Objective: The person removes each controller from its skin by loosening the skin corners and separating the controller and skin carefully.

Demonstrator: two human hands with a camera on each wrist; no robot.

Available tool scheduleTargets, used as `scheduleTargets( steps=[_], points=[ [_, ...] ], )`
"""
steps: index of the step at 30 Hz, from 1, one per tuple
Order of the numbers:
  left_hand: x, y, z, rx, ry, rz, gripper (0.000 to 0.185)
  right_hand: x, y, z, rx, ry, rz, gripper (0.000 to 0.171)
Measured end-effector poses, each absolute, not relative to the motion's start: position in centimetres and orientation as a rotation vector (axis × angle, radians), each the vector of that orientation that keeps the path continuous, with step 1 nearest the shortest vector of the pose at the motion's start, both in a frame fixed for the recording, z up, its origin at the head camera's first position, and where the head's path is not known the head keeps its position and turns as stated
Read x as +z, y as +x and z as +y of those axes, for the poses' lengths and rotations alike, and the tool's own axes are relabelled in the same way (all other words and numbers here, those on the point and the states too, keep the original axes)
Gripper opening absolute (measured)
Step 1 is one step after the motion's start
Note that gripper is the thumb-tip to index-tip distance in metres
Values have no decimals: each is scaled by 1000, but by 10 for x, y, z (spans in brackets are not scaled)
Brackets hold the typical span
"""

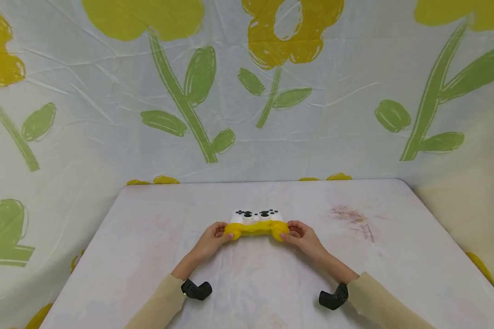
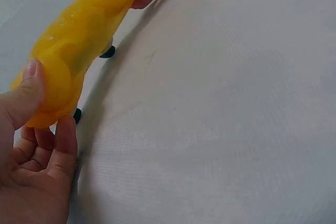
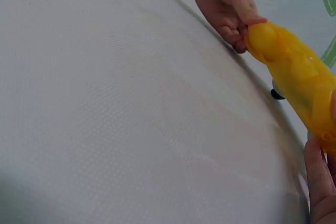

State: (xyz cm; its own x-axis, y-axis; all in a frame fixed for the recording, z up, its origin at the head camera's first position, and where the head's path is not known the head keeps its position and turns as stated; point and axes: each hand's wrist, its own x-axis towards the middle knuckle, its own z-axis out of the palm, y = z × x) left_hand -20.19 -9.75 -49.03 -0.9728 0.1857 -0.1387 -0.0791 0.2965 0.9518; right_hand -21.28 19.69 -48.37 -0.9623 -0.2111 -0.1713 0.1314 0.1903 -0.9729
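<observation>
Yellow cover [image 2: 73, 51], white gamepad [image 1: 255, 215] overhead

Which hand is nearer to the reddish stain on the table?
Right. The right hand grips the yellow controller at its right end, on the reddish stain side; the left hand grips the far end.

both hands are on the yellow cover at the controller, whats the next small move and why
Probably pull the yellow cover gently toward the body. The left hand and right hand each pinch one end of it, and it sits over the near edge of the white controller, whose buttons and sticks are uncovered.
</observation>
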Motion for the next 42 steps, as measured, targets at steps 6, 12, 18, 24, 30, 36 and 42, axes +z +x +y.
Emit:
scheduleTargets(
  steps=[6, 12, 18, 24, 30, 36, 42],
  points=[
    [-489, -200, -98, 1629, 157, 2423, 29, -483, -210, 196, -1841, -52, 2223, 40],
    [-486, -201, -96, 1646, 263, 2457, 20, -480, -214, 193, -1924, 12, 2115, 37],
    [-484, -196, -93, 1626, 229, 2493, 18, -481, -211, 195, -1945, -78, 2117, 40],
    [-478, -186, -87, 1574, 100, 2535, 20, -481, -206, 195, -1948, -176, 2114, 40],
    [-474, -180, -82, 1616, 30, 2479, 20, -480, -208, 189, -1869, -19, 2167, 34],
    [-475, -177, -83, 1609, -21, 2528, 17, -480, -206, 183, -1846, -22, 2197, 33],
    [-473, -170, -78, 1541, 2, 2614, 18, -477, -196, 180, -1848, 59, 2269, 32]
  ],
)
